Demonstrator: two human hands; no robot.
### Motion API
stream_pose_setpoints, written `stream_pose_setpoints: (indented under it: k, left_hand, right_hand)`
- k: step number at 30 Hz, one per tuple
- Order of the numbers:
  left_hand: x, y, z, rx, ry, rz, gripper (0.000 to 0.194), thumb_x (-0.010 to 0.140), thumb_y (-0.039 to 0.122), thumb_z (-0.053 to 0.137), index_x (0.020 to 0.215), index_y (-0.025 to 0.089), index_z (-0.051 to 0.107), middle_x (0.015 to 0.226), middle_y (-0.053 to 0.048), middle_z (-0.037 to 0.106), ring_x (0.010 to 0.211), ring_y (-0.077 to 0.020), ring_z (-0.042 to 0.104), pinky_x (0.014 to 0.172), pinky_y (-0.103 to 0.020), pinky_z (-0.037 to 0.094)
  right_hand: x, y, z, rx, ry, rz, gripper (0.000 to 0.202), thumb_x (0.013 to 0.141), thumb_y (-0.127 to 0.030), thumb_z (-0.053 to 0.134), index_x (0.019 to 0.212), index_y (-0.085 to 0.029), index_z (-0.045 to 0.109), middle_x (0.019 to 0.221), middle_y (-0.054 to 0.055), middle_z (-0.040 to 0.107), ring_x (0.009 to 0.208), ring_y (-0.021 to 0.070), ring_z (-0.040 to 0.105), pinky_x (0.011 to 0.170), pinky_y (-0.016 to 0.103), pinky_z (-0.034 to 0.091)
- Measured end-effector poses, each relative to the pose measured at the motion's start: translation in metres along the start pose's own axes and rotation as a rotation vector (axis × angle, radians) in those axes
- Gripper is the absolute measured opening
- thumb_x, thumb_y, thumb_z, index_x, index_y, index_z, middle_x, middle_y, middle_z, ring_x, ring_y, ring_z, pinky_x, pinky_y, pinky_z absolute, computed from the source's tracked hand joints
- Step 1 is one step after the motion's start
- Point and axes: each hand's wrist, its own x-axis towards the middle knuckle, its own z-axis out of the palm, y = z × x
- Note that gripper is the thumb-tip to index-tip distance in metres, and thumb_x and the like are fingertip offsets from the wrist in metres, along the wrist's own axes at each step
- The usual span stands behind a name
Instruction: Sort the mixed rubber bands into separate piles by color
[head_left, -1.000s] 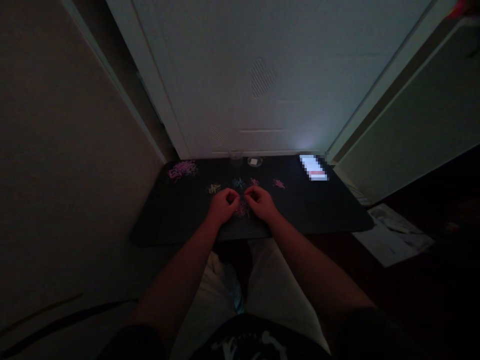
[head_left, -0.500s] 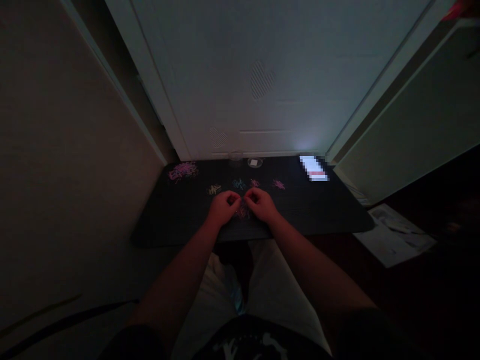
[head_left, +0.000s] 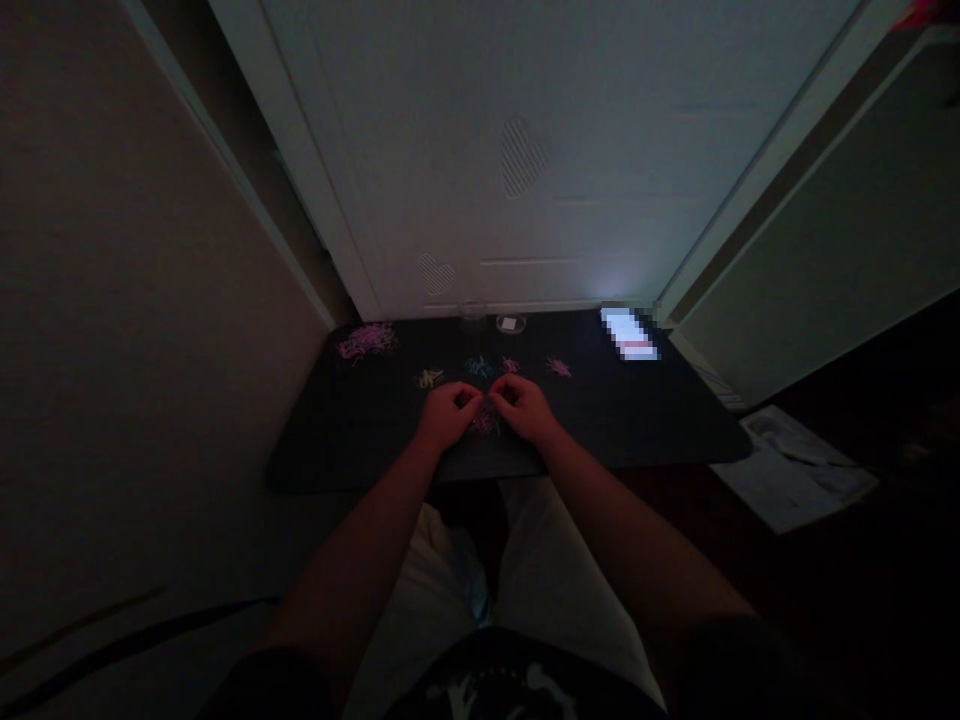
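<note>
My left hand and my right hand face each other over the dark table, thumbs and fingers pinched close together. Whatever sits between the fingertips is too small and dark to make out. Just below and between the hands lies a mixed pile of thin coloured pieces. Beyond them are small sorted heaps: a yellowish heap, a blue heap, a pink heap and another pink heap. A larger pink-purple heap lies at the far left.
A clear round container and a clear lid-like disc with a white label stand at the back of the table. At back right lies a lit phone. A white door rises behind the table.
Both hands stay almost in place, still pinched over the mixed pile. The view has shifted very slightly.
</note>
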Motion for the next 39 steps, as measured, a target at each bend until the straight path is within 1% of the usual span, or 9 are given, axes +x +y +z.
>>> stream_pose_setpoints:
  k: [6, 13, 19, 24, 31, 39]
  left_hand:
    - [-0.0006, 0.0033, -0.0016, -0.019, 0.011, -0.012, 0.016, 0.075, 0.028, 0.056, 0.075, 0.015, 0.065, 0.066, -0.002, 0.065, 0.063, -0.0126, 0.058, 0.057, -0.023, 0.044]
    - [-0.0008, 0.0046, -0.0005, -0.007, 0.026, -0.007, 0.013, 0.073, 0.025, 0.057, 0.075, 0.015, 0.065, 0.067, -0.001, 0.065, 0.062, -0.0122, 0.058, 0.06, -0.024, 0.046]
    - [-0.0006, 0.0016, 0.0005, 0.012, 0.045, 0.007, 0.013, 0.073, 0.026, 0.058, 0.077, 0.016, 0.065, 0.068, -0.002, 0.065, 0.064, -0.0128, 0.059, 0.061, -0.024, 0.047]
    - [-0.001, 0.0013, 0.0002, -0.003, 0.064, 0.006, 0.013, 0.073, 0.027, 0.058, 0.078, 0.016, 0.065, 0.068, -0.001, 0.065, 0.063, -0.0122, 0.059, 0.061, -0.024, 0.047]
    - [-0.0009, 0.0032, -0.0001, -0.037, 0.07, -0.012, 0.013, 0.073, 0.026, 0.058, 0.078, 0.016, 0.065, 0.069, -0.001, 0.065, 0.061, -0.0114, 0.058, 0.061, -0.024, 0.048]
    - [-0.0012, 0.0032, -0.0011, -0.027, 0.069, 0.001, 0.014, 0.074, 0.027, 0.058, 0.078, 0.016, 0.065, 0.07, -0.002, 0.066, 0.064, -0.0124, 0.059, 0.062, -0.024, 0.048]
  right_hand:
    - [-0.001, -0.0032, -0.0001, -0.06, -0.034, 0.013, 0.01, 0.073, -0.026, 0.056, 0.073, -0.016, 0.06, 0.065, 0.0, 0.058, 0.057, 0.0108, 0.05, 0.055, 0.024, 0.039]
    - [-0.0005, -0.0005, -0.0006, -0.06, -0.066, 0.021, 0.012, 0.072, -0.027, 0.058, 0.073, -0.016, 0.061, 0.063, 0.0, 0.057, 0.055, 0.01, 0.048, 0.052, 0.022, 0.037]
    - [-0.0006, -0.0008, -0.0006, -0.079, -0.063, 0.002, 0.008, 0.07, -0.023, 0.057, 0.073, -0.016, 0.061, 0.062, -0.001, 0.057, 0.055, 0.0096, 0.048, 0.052, 0.022, 0.037]
    - [-0.0014, -0.0004, -0.0006, -0.045, -0.07, 0.0, 0.01, 0.068, -0.024, 0.06, 0.075, -0.017, 0.058, 0.061, -0.003, 0.055, 0.053, 0.0093, 0.048, 0.051, 0.021, 0.037]
    - [-0.0005, 0.0022, 0.0004, -0.067, -0.066, 0.002, 0.006, 0.07, -0.022, 0.056, 0.072, -0.017, 0.058, 0.061, -0.002, 0.055, 0.056, 0.0095, 0.048, 0.053, 0.021, 0.038]
    - [0.0003, 0.0031, -0.0004, -0.035, -0.033, 0.014, 0.008, 0.071, -0.023, 0.055, 0.074, -0.017, 0.059, 0.064, -0.001, 0.056, 0.057, 0.0105, 0.049, 0.054, 0.023, 0.039]
